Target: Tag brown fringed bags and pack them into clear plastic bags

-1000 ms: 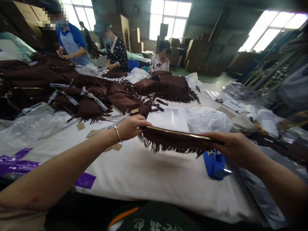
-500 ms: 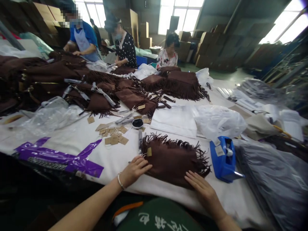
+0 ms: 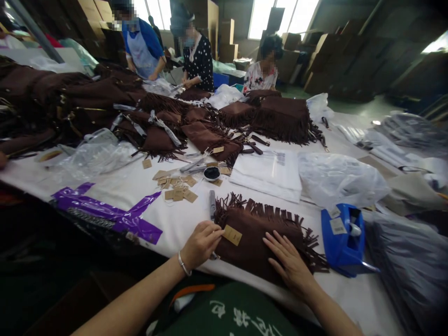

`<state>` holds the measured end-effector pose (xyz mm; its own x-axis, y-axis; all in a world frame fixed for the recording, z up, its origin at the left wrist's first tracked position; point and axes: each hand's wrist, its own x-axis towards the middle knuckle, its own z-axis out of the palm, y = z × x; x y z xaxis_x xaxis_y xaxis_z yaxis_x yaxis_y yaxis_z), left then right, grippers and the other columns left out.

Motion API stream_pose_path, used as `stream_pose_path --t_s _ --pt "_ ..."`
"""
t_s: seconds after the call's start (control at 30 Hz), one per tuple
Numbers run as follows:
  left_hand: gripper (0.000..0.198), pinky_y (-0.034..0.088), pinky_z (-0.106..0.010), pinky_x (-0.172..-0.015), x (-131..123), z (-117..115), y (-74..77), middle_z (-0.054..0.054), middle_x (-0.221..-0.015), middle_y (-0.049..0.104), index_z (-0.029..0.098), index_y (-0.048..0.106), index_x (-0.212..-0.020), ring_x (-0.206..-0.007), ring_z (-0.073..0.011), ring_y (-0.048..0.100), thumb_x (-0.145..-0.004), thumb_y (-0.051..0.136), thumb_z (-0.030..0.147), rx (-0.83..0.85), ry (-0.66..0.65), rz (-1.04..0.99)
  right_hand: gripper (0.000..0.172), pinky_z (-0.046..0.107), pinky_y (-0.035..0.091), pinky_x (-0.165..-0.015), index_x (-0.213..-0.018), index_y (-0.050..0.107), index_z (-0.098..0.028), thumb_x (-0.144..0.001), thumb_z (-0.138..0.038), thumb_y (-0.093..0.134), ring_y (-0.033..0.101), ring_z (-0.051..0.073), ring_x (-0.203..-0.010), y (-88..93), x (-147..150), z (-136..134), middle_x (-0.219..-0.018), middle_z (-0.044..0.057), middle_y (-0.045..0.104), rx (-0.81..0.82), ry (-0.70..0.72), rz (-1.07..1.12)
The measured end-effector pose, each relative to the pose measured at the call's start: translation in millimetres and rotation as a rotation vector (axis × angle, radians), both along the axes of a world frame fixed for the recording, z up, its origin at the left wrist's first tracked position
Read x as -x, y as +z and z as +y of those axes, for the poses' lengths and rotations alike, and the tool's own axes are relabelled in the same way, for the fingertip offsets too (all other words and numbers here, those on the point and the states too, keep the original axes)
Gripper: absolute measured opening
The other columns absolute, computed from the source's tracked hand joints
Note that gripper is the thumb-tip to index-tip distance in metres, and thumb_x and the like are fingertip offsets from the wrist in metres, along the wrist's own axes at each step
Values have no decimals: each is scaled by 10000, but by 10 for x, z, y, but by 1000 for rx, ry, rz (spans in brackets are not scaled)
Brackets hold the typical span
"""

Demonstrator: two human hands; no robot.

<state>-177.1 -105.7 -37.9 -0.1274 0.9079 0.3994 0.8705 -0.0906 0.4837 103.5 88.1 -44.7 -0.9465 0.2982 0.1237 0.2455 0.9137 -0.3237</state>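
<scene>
A brown fringed suede bag (image 3: 259,228) lies flat on the white table (image 3: 175,219) in front of me, fringe pointing away. A tan paper tag (image 3: 232,234) rests on its left part. My left hand (image 3: 202,242) is at the bag's left edge, fingers curled beside the tag, and what they pinch is hidden. My right hand (image 3: 289,261) lies flat on the bag's near right part with fingers spread.
A blue tape dispenser (image 3: 341,238) stands right of the bag. Several loose tan tags (image 3: 177,186) and a small black dish (image 3: 212,173) lie beyond, with purple film (image 3: 105,212) at left. Piles of brown fringed bags (image 3: 157,121) and clear plastic bags (image 3: 336,179) fill the table. Three people work at the far side.
A second ago both hands held the bag up by its zipper edge. It now lies flat on the table, and my left hand has moved onto its left edge by the tag.
</scene>
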Motion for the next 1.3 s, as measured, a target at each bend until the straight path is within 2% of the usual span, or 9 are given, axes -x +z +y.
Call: stream_pose_path --t_s 0.1,0.2,0.37,0.5,0.6,0.73,0.93,1.1,1.3 --pt "210 435 -394 -905 83 -53 -49 -65 -976 619 197 602 -1051 -970 -203 530 -885 482 154 -18 265 -131 525 556 319 -1062 -1415 279 -270 -916 -296 442 268 267 -1354 -149 134 11 -1441 44 375 -23 -44 22" --pt "156 435 -387 -877 188 -106 -95 -52 -928 615 197 616 -968 -937 -203 530 -876 491 174 10 431 -231 498 492 339 -1065 -1376 359 -264 -898 -308 491 344 245 -1317 -58 306 -69 -1359 45 488 -41 -45 130" --pt "156 429 -345 -810 204 -53 -111 -29 -815 625 192 625 -802 -835 -190 540 -868 541 306 175 381 -279 481 452 355 -1042 -1325 434 -229 -864 -296 553 424 247 -1248 137 983 -339 -1288 65 549 -41 98 86" --pt "234 412 -327 -784 131 -140 -94 -32 -786 628 187 626 -757 -800 -181 546 -886 512 347 244 349 -265 225 429 404 -971 -1089 610 -219 -875 -258 552 547 232 -1072 116 1336 -383 -1080 56 652 -60 69 52" --pt "208 383 -338 -835 111 -327 -73 -32 -874 642 202 643 -825 -867 -184 546 -881 523 363 252 337 -251 158 405 376 -996 -1000 632 -233 -901 -210 510 570 190 -1014 193 1302 -326 -999 21 672 -65 112 147" --pt "332 355 -342 -851 138 -457 -23 -22 -822 646 192 624 -679 -846 -176 546 -905 473 384 293 341 -235 166 394 366 -1010 -1015 633 -243 -901 -228 513 593 172 -938 339 1114 -266 -919 15 675 -17 141 274" --pt "325 373 -303 -726 90 -389 87 -15 -712 676 201 671 -706 -721 -177 583 -861 520 443 484 153 -240 218 412 461 -814 -996 635 -254 -918 -337 450 588 228 -842 231 963 -282 -857 47 649 138 -62 144" --pt "219 367 -238 -559 -205 -386 62 20 -621 671 234 678 -903 -577 -157 593 -795 574 394 682 192 -576 222 402 460 -811 -1010 633 -257 -910 -361 464 580 232 -869 201 915 -389 -899 53 648 296 -136 131" --pt "415 286 -206 -392 -534 -126 -113 -10 -551 641 145 578 -759 -375 -96 461 -798 473 545 754 288 -1093 225 373 469 -841 -991 652 -245 -873 -380 516 592 223 -936 411 1058 -356 -986 49 657 533 -185 247"
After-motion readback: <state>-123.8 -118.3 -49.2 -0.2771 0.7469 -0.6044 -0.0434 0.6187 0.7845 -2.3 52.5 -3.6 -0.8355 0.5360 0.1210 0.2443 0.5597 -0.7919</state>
